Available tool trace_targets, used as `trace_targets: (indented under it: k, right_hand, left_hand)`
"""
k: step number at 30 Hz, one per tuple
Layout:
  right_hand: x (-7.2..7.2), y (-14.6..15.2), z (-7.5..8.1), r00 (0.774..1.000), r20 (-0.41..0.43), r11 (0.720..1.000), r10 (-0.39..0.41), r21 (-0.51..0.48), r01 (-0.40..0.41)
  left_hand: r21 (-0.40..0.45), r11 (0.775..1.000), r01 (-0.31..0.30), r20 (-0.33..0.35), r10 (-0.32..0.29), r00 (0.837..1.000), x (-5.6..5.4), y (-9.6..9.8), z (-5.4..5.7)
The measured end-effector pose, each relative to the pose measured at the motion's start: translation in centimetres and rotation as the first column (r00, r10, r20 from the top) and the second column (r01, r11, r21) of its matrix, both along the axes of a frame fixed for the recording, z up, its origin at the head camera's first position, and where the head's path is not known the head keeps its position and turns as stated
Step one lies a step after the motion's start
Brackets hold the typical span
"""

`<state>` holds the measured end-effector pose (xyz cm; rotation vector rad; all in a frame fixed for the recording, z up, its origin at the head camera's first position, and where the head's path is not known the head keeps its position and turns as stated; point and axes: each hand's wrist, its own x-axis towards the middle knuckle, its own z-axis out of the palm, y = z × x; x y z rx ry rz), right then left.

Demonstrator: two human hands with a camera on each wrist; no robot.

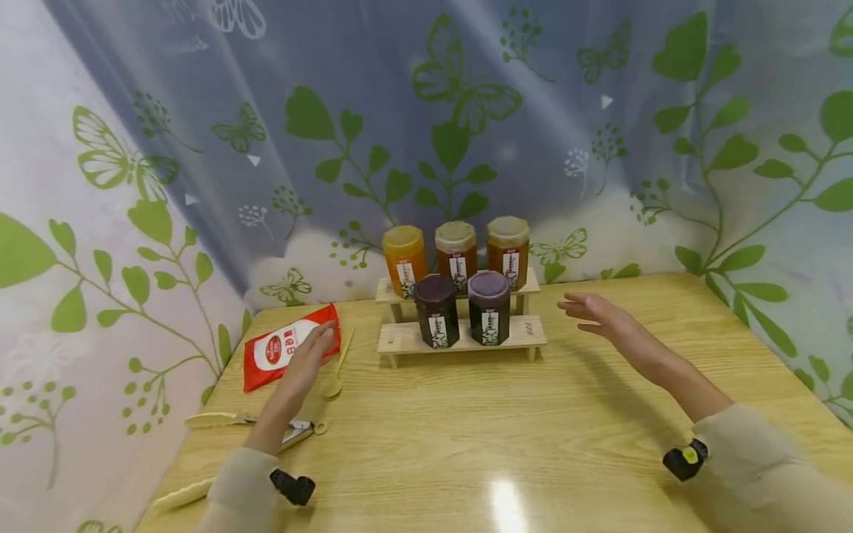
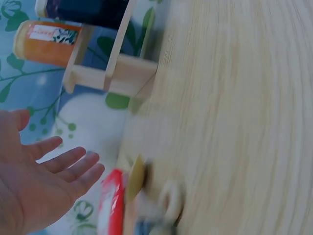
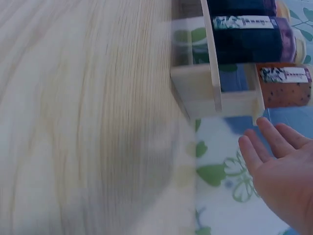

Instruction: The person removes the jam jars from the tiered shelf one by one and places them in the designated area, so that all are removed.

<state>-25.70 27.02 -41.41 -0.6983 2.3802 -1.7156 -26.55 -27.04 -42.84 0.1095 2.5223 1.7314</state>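
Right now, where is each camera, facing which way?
Head: on the head, facing forward and down at the jar rack; left hand and right hand show.
Left wrist: worn there, facing the rack's left end; left hand shows.
Right wrist: worn there, facing its right end; right hand shows.
Both wrist views share rack and table.

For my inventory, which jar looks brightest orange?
The back left jar; the back middle jar and back right jar look browner, both front jars nearly black.
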Motion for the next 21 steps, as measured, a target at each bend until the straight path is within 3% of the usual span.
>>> trace_targets:
  k: [3, 6, 11, 15, 21]
  right_hand:
    - [-0.8, -1.3, -0.8, 0.999, 0.026, 0.994, 0.047, -0.097, -0.044]
    - [-1.6, -2.5, -1.4, 0.996, 0.042, 0.980, 0.084, -0.183, -0.075]
    - [-2.6, -4.7, -2.0, 0.991, 0.080, 0.959, 0.103, -0.273, -0.078]
    - [-3.4, -6.6, -2.1, 0.984, 0.140, 0.955, 0.106, -0.291, -0.061]
    - [-3.8, -8.6, -2.1, 0.979, 0.200, 0.955, 0.036, -0.295, 0.025]
  left_hand:
    - [0.085, 0.996, 0.025, 0.017, -0.026, 1.000, -0.3, 1.1, -0.8]
    - [0.109, 0.993, 0.041, 0.029, -0.045, 0.999, -0.6, 2.1, -1.3]
    - [0.195, 0.980, 0.037, 0.049, -0.048, 0.998, -1.5, 3.6, -2.2]
    - [0.305, 0.952, -0.021, 0.089, -0.007, 0.996, -2.8, 4.9, -3.3]
    - [0.329, 0.944, -0.041, 0.091, 0.011, 0.996, -3.5, 6.7, -4.7]
